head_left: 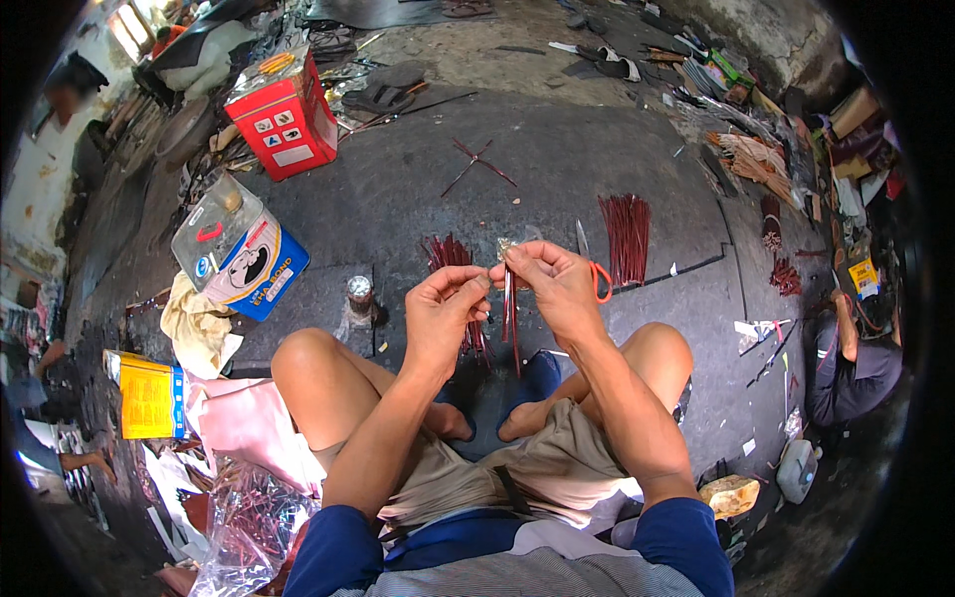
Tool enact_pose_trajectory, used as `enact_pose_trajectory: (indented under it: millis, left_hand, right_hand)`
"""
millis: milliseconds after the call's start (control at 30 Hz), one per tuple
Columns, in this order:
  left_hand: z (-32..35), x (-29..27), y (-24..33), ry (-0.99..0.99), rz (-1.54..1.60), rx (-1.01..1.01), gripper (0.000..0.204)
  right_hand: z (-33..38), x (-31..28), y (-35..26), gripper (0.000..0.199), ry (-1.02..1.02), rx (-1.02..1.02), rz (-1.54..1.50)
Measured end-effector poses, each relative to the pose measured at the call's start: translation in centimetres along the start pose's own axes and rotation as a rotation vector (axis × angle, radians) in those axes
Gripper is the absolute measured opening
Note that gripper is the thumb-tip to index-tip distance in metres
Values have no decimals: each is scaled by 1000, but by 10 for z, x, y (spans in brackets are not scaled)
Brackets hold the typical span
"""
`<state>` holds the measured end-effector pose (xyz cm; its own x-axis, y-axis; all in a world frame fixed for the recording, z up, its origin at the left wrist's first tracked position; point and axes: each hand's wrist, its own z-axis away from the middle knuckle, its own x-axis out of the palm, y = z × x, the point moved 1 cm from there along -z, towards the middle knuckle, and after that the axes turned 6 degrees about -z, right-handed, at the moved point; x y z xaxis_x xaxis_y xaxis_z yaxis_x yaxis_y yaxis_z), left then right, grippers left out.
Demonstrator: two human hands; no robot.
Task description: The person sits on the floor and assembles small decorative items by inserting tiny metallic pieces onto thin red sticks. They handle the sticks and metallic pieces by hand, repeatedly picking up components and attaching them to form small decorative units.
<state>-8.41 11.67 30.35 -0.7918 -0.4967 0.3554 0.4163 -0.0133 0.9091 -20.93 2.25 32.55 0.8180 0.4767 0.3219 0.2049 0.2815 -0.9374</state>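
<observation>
Thumb and fingers of my right hand (553, 289) pinch several thin dark red strips (509, 320) that hang down, with a small shiny gold-coloured piece (504, 245) at their top. Close beside it, my left hand (448, 303) is closed in a pinch; what lies between its fingertips is too small to make out. Behind the left hand lies a loose pile of dark red strips (445, 251), partly hidden. Scissors (603, 283) with an orange handle lie by my right hand, partly covered by it. A neat bundle of red strips (626, 239) lies farther right.
Crossed strips (477, 159) lie ahead on the dark mat. At left stand a red tin (284, 127), a clear-topped blue and white container (244, 254), a small jar (359, 292) and a yellow tin (147, 396). A person (854, 358) sits at far right.
</observation>
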Motion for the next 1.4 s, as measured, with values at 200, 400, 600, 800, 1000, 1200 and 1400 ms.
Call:
enact_pose_trajectory:
  millis: [200, 400, 600, 800, 1000, 1200, 1400]
  left_hand:
    - [-1, -3, -5, -56, 0, -7, 12]
    - [2, 2, 0, -167, -23, -157, 15]
    - [2, 6, -6, -223, -122, -181, 14]
    - [2, 5, -5, -241, -294, -34, 10]
    - [4, 8, -4, -223, -346, -11, 9]
    - [4, 9, -6, -193, -348, 26, 9]
    - [1, -5, 6, -42, 123, -46, 11]
  right_hand:
    - [0, 2, -2, 17, 36, -19, 26]
    - [-1, 1, 0, 19, 81, -52, 36]
    - [-1, 3, 3, 20, 95, -8, -20]
    - [-1, 3, 6, 22, 123, -14, 4]
    - [-1, 3, 8, 24, 152, -9, -2]
    - [-2, 4, 11, 22, 155, -46, 4]
    - [9, 11, -7, 16, 94, -110, 73]
